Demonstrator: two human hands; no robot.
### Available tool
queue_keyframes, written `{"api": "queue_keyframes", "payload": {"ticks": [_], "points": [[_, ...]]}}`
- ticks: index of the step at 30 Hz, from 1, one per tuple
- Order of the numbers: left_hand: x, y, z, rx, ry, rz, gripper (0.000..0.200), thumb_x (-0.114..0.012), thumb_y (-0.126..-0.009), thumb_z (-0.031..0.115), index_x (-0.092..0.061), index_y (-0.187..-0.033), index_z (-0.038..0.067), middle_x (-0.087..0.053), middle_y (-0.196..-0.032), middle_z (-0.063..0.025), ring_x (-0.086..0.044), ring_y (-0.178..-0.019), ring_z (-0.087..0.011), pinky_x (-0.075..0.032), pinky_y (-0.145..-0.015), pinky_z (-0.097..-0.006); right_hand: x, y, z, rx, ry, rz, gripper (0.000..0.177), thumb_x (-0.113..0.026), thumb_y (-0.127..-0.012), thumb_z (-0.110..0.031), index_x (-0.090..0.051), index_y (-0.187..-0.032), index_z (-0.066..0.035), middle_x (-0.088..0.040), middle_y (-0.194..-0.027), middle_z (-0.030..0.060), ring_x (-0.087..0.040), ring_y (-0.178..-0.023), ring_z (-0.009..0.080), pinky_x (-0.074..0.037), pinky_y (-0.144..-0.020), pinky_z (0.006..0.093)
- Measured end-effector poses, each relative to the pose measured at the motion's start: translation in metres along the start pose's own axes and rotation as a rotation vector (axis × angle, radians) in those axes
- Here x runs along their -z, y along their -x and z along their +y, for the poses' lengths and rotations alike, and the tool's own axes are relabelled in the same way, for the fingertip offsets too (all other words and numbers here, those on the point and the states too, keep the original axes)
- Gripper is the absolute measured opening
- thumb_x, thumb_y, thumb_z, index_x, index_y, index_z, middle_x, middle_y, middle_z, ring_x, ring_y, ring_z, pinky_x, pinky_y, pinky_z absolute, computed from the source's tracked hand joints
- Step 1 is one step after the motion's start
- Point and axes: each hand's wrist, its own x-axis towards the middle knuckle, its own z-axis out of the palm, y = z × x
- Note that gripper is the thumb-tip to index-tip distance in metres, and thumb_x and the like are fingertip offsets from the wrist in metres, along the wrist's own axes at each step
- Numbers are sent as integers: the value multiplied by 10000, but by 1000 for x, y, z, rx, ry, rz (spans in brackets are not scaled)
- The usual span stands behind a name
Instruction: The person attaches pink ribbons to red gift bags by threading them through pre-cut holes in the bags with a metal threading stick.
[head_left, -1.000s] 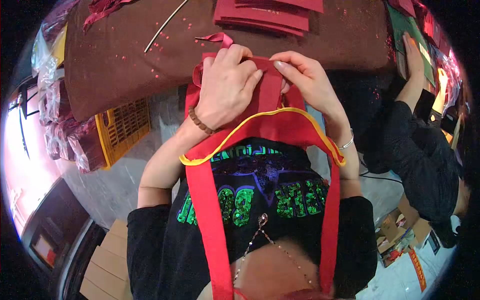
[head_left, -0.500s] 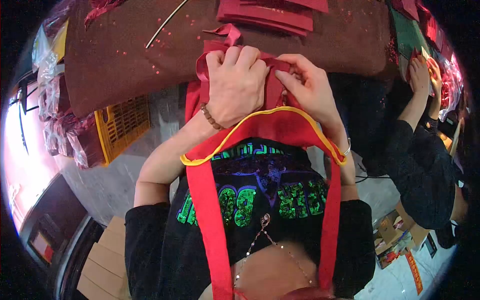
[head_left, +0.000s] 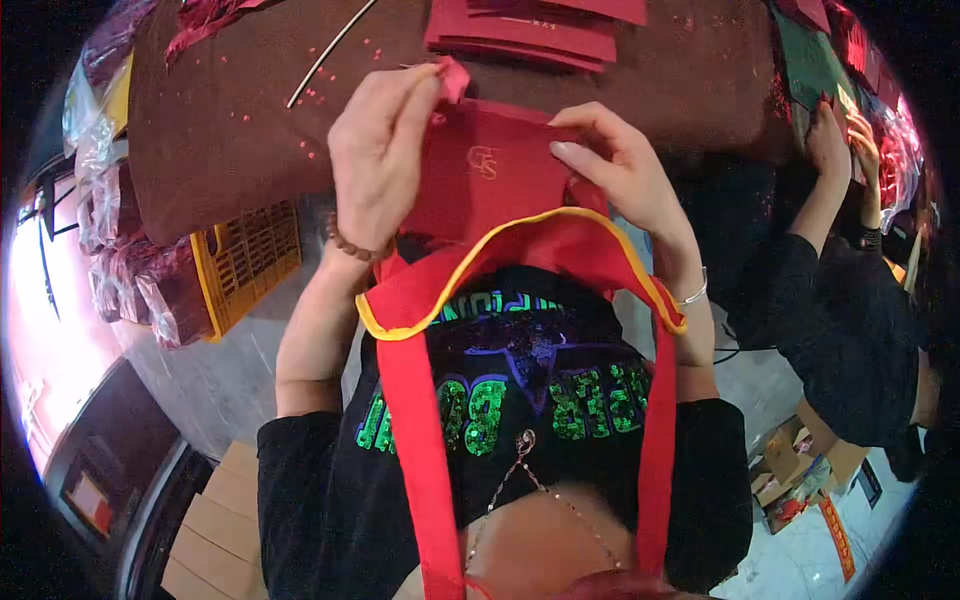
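- Looking down past a black shirt [head_left: 340, 480] and a red apron [head_left: 415, 440] with yellow trim, toward a table [head_left: 230, 130] covered in brown cloth.
- Pinching a red ribbon [head_left: 456, 82] in the left hand [head_left: 376, 160], thumb and forefinger closed together at the tips, just above the upper left of a dark red panel [head_left: 505, 200].
- Gripping that panel by its upper right edge in the right hand [head_left: 625, 165], thumb laid on the front, forefinger at the rim, other fingers loosely curled and partly hidden.
- Placing the panel between both hands, at the near table edge and beyond the apron's trim; not showing clearly whether resting on anything below.
- Displaying a gold monogram [head_left: 483, 163] on the panel's front, too small for sure reading.
- Seemingly handling the ribbon at the panel's top, while steadying the opposite side.
- Calling, by judgement, for a firm right-hand hold and a light left-hand pinch, keeping the ribbon untwisted and the panel uncreased.
- Lying farther back on the cloth: a stack of red pieces [head_left: 520, 38].
- Standing below the table, at the picture's left: a yellow crate [head_left: 206, 285].
- Working at the far right: a co-worker's hands [head_left: 829, 145], beside a green piece [head_left: 803, 65].
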Motion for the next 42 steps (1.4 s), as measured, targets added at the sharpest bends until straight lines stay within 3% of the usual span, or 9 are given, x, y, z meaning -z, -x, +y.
{"api": "queue_keyframes", "payload": {"ticks": [9, 11, 21, 23, 26, 31, 33, 39, 42], "points": [[9, 9, -6, 7, -95, 11, 122, -588, -832, 56, -623, -944, 21, -633, -828, -102, -611, -742, -172, -468, -674, -259, -3, 10, -9, -83, 97, -1, 167, -608, -816, -68, -543, -960, -18, -543, -861, -11, -499, -789, 77, -415, -702, 215], [13, 9, -10, 58, -98, -11, 132, -588, -830, 60, -623, -952, 25, -632, -849, -104, -604, -761, -176, -466, -698, -263, -1, 9, -3, 191, 356, 24, 158, -610, -803, -80, -536, -919, -3, -551, -860, 24, -512, -778, 100, -425, -681, 228], [6, -2, -33, 354, 570, -78, 149, -520, -896, 85, -590, -990, -5, -613, -869, -21, -535, -823, -56, -435, -740, -209, 1, -5, 1, 372, 750, 67, 177, -608, -823, -135, -568, -917, 10, -551, -811, 33, -501, -753, 85, -414, -667, 220], [5, 1, -31, 376, 618, -81, 162, -497, -908, 97, -578, -1010, 0, -607, -928, -34, -546, -840, -66, -439, -748, -210, 8, -10, 10, 106, 237, 76, 180, -590, -858, -159, -591, -917, 11, -560, -822, -8, -496, -764, 55, -404, -688, 202], [5, 5, -34, 410, 761, -126, 190, -434, -937, 123, -514, -1066, 9, -575, -1109, -92, -591, -885, -121, -480, -746, -228, 11, -10, 12, 46, 88, 140, 151, -566, -884, -153, -601, -922, -12, -570, -834, -38, -498, -793, 23, -396, -714, 178], [17, 3, -43, 528, 912, -181, 161, -429, -945, 158, -476, -1035, 33, -577, -1109, -120, -610, -910, -175, -514, -715, -271, 9, -13, 11, -21, -305, 162, 115, -559, -884, -135, -600, -932, -39, -596, -858, -32, -525, -792, 25, -403, -729, 171], [24, -4, -41, 529, 1075, -269, 170, -421, -950, 175, -476, -1038, 40, -580, -1114, -118, -614, -899, -166, -511, -711, -268, 5, -16, 12, -6, -284, 164, 123, -557, -886, -141, -600, -936, -37, -599, -861, -29, -529, -794, 29, -405, -733, 175], [21, -20, -52, 460, 724, -206, 191, -456, -937, 190, -540, -955, 20, -625, -1034, -98, -581, -780, -74, -439, -575, -177, -12, -18, 11, 40, -273, 219, 161, -561, -887, -152, -594, -954, -9, -609, -861, -5, -535, -768, 45, -426, -710, 193], [25, -27, -61, 434, 778, -246, 182, -438, -936, 173, -511, -1008, 21, -608, -1089, -149, -571, -970, -167, -416, -894, -287, -16, -17, 21, -11, -324, 137, 185, -526, -900, -141, -589, -1004, -1, -620, -906, 11, -550, -809, 56, -424, -756, 203]]}}
